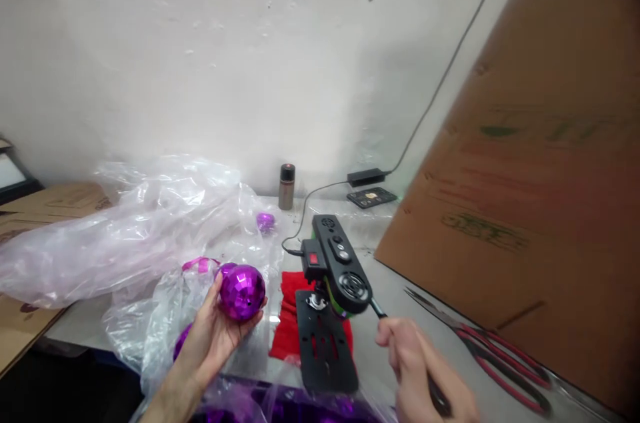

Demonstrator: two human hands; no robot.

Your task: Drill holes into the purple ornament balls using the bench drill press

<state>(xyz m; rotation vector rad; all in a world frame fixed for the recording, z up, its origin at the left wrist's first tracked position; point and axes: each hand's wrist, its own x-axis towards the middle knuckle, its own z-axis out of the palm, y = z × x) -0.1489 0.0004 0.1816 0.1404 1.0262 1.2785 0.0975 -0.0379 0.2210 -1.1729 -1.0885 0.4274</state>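
Note:
My left hand (pixel 213 336) cradles a shiny purple faceted ball (pixel 243 291) in its palm, low and left of centre. My right hand (pixel 420 369) grips a thin black handle (pixel 379 309) that sticks out from a black machine (pixel 337 263) with a red switch. The machine stands on a black slotted base plate (pixel 325 343), which lies over a red cloth (pixel 290 326). The two hands are on either side of the machine.
Crumpled clear plastic bags (pixel 125 229) with more purple balls (pixel 265 221) lie to the left. Red-handled scissors (pixel 490 353) rest to the right beside a large leaning cardboard sheet (pixel 540 163). A small metal can (pixel 287 187), a power adapter (pixel 367 177) and cable sit by the wall.

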